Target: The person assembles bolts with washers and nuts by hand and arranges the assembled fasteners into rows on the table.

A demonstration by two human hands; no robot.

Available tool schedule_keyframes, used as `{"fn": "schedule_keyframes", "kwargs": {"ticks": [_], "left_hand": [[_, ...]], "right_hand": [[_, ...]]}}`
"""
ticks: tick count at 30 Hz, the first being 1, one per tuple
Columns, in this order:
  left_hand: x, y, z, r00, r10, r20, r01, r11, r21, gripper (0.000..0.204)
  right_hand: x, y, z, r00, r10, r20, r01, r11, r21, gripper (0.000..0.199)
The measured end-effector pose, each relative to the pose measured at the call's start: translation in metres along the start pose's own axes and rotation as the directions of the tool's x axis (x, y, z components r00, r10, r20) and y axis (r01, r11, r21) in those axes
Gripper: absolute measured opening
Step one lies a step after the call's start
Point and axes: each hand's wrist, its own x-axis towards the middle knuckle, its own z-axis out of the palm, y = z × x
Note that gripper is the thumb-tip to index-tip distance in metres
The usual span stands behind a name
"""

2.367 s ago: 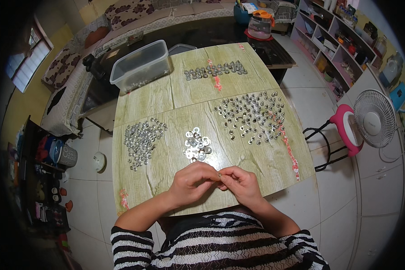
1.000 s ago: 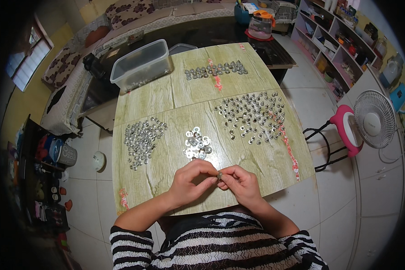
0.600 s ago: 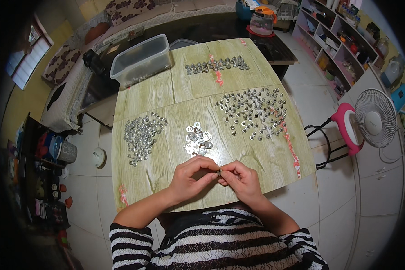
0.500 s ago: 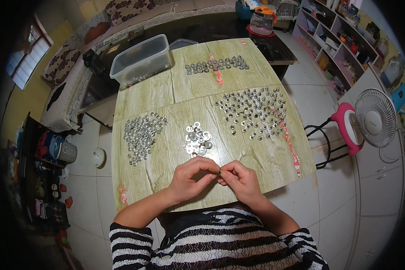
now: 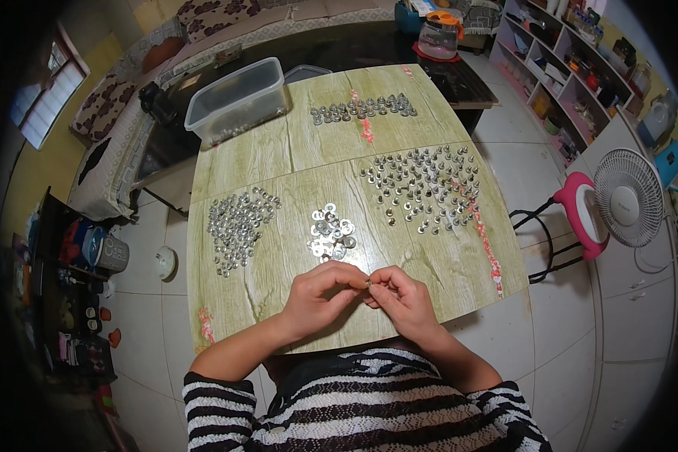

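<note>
Above the near part of the counter (image 5: pixel 279 169), we are pinching a small metal piece (image 5: pixel 369 283) between our left hand (image 5: pixel 315 305) and our right hand (image 5: pixel 405 307), the fingers (image 5: pixel 348 276) nearly closed, meeting at the tips and hiding most of its shape. We are holding it just to the near right of the flat washers (image 5: pixel 330 235), while small shiny pieces (image 5: pixel 239 226) are lying to the left and screws (image 5: pixel 423 188) are standing to the far right.

The sofa (image 5: pixel 297 13), patterned cushions (image 5: pixel 207 18) and cluttered shelves (image 5: pixel 559 69) show a home's living room
</note>
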Motion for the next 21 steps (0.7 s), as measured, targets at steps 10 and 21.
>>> {"fn": "schedule_keyframes", "kwargs": {"ticks": [10, 21], "left_hand": [[0.0029, 0.0033, 0.0006, 0.999, 0.015, -0.046, -0.012, 0.998, 0.058, 0.015], [-0.0005, 0.0, 0.0016, 0.993, -0.118, 0.01, 0.118, 0.988, -0.1, 0.014]], "right_hand": [[0.0007, 0.0013, -0.0011, 1.0, -0.01, 0.007, 0.01, 0.998, -0.062, 0.017], [0.0005, 0.0021, -0.002, 0.999, -0.033, 0.029, 0.037, 0.987, -0.157, 0.02]]}}
